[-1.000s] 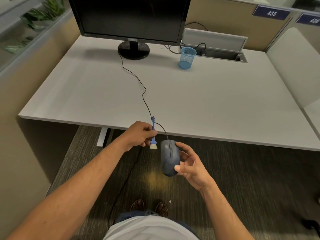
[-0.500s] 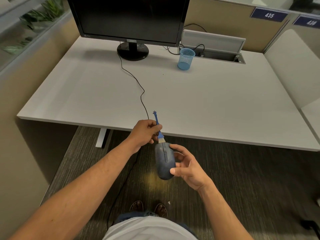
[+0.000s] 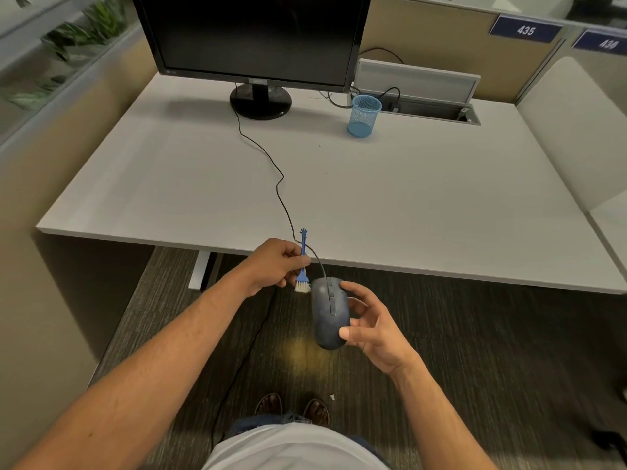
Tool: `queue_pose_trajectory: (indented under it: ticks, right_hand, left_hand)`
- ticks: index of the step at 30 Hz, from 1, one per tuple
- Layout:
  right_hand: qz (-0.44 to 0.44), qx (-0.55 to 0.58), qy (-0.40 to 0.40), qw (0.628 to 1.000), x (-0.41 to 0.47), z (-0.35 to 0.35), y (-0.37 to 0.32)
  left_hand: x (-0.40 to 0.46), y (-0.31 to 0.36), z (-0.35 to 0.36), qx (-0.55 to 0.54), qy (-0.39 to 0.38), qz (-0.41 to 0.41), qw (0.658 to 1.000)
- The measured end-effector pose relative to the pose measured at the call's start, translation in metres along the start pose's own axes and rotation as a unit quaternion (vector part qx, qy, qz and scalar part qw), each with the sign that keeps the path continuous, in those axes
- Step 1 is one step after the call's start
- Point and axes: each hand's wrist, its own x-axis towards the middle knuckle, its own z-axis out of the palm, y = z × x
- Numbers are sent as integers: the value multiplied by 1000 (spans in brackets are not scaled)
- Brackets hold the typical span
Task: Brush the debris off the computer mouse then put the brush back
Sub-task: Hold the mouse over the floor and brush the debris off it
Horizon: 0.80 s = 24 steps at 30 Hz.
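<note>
A dark grey wired computer mouse point(image 3: 329, 313) is held over the carpet, in front of the desk edge, by my right hand point(image 3: 369, 329), thumb on its near end and fingers round its right side. My left hand point(image 3: 276, 264) pinches the thin handle of a small blue brush point(image 3: 303, 266). Its white bristles point down, just left of the mouse's front end, close to it. The mouse's black cable point(image 3: 278, 184) runs up across the desk toward the monitor.
A white desk point(image 3: 424, 212) carries a black monitor point(image 3: 254, 35) at the back, a blue mesh cup point(image 3: 363, 115) right of its stand, and an open cable tray point(image 3: 427, 108). Carpet, my feet and a scrap of debris point(image 3: 333, 397) lie below.
The brush went from the left of the mouse onto its front end, then back down to its left side. The mouse shifted slightly in my right hand.
</note>
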Motion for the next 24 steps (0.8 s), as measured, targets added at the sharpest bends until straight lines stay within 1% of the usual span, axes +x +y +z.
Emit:
queue_pose_trajectory:
  ticks: [2, 5, 9, 24]
  right_hand:
    - [-4, 7, 10, 1000, 0, -2, -1]
    - [-2, 9, 6, 1000, -1, -3, -2]
    - [-3, 14, 9, 1000, -1, -1, -1]
    - [-18, 53, 33, 998, 3, 1, -3]
  left_hand:
    - [-1, -3, 0, -16, 14, -4, 1000]
    - [0, -6, 3, -86, 63, -3, 994]
    - [-2, -6, 8, -160, 95, 13, 982]
    - [-15, -15, 23, -278, 96, 65, 954]
